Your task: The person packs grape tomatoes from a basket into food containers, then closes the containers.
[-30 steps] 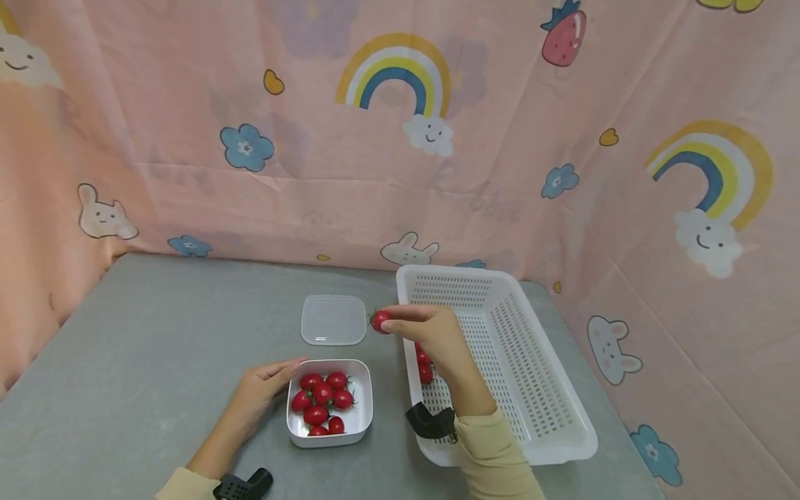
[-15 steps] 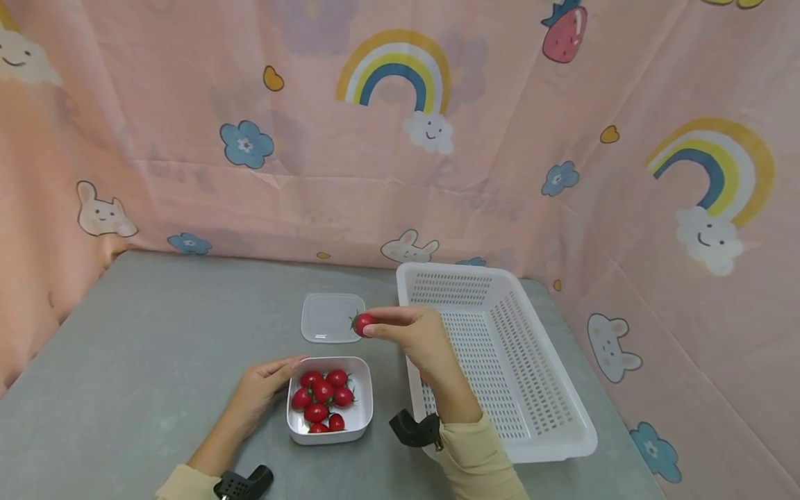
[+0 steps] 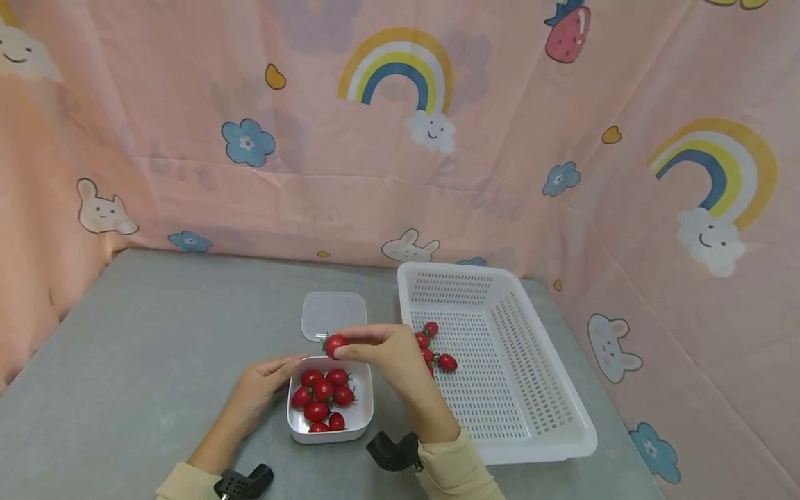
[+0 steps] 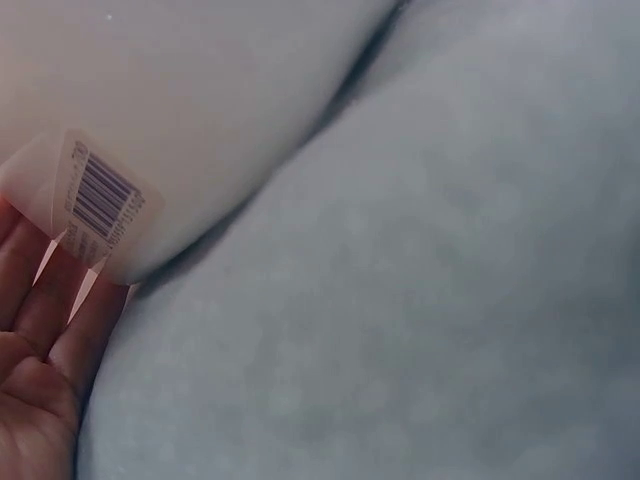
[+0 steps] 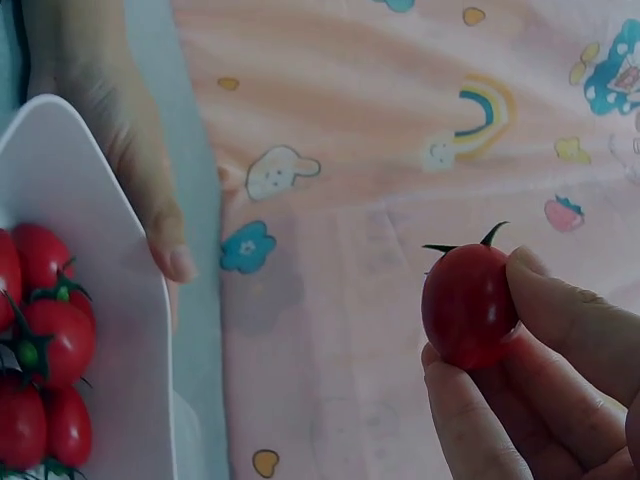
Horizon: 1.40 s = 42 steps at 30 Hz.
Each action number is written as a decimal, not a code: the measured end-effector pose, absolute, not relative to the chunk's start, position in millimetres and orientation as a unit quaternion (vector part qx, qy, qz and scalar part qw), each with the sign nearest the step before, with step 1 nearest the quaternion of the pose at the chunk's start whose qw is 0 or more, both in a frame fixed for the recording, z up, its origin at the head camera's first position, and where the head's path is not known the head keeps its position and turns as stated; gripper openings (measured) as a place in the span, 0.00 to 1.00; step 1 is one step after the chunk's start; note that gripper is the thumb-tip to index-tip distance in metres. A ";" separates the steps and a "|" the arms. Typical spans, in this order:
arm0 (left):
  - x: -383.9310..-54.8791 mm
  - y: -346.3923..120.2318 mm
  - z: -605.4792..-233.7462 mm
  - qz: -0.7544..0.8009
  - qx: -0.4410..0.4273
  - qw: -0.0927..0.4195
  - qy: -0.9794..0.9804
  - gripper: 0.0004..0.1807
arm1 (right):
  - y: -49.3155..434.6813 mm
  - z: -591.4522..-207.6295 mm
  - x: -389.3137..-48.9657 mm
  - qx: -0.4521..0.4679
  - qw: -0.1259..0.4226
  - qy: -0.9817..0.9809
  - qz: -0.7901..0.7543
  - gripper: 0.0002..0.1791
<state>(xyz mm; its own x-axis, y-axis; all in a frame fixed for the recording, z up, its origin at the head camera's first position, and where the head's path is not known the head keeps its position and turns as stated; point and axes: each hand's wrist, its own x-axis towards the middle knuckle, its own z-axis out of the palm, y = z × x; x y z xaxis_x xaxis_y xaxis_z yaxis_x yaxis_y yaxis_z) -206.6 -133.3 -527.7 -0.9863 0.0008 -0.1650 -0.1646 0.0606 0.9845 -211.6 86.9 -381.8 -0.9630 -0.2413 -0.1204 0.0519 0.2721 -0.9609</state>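
Observation:
My right hand (image 3: 389, 355) pinches a red cherry tomato (image 3: 335, 345) between thumb and fingertips, just above the far edge of a small white box (image 3: 360, 414). The tomato's green stem end points up in the right wrist view. Several cherry tomatoes (image 3: 321, 390) lie inside the box. Against the box's left side rests my left hand (image 3: 262, 387), its fingers fairly straight. From the left wrist view, those fingers (image 4: 88, 320) touch the outer wall beside a barcode sticker (image 4: 105, 200); the fingertips are partly hidden.
To the right stands a large white perforated basket (image 3: 487, 375) with several cherry tomatoes (image 3: 447, 362) near its left side. A clear, flat lid (image 3: 325, 311) lies behind the box on the grey table (image 3: 187, 333). A pink printed cloth (image 3: 300, 201) hangs behind.
My right hand has carried the cherry tomato left and toward me, from beside the basket to over the box's far edge. My left hand has stayed at the box.

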 end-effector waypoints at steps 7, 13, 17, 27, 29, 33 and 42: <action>-206.8 -133.0 -528.0 0.702 -0.048 0.063 0.708 0.21 | 79.3 -387.4 -203.0 -0.075 0.129 0.780 -0.607 0.15; -206.3 -133.1 -526.4 0.694 -0.048 0.057 0.716 0.21 | 72.6 -399.6 -197.6 -0.087 0.130 0.788 -0.595 0.14; -206.7 -133.2 -526.9 0.697 -0.047 0.057 0.713 0.21 | 67.9 -411.0 -194.9 -0.092 0.125 0.797 -0.583 0.13; -205.9 -133.5 -526.7 0.699 -0.043 0.055 0.712 0.21 | 60.2 -437.6 -189.9 -0.073 0.126 0.803 -0.579 0.12; -205.7 -133.6 -526.5 0.698 -0.040 0.053 0.713 0.21 | 59.0 -442.4 -189.3 -0.073 0.125 0.808 -0.572 0.11; -205.4 -133.2 -526.4 0.701 -0.041 0.055 0.710 0.21 | 56.8 -450.6 -188.1 -0.069 0.124 0.816 -0.560 0.10; -205.9 -133.5 -527.3 0.694 -0.046 0.053 0.717 0.21 | 49.7 -462.9 -185.4 -0.086 0.114 0.828 -0.541 0.11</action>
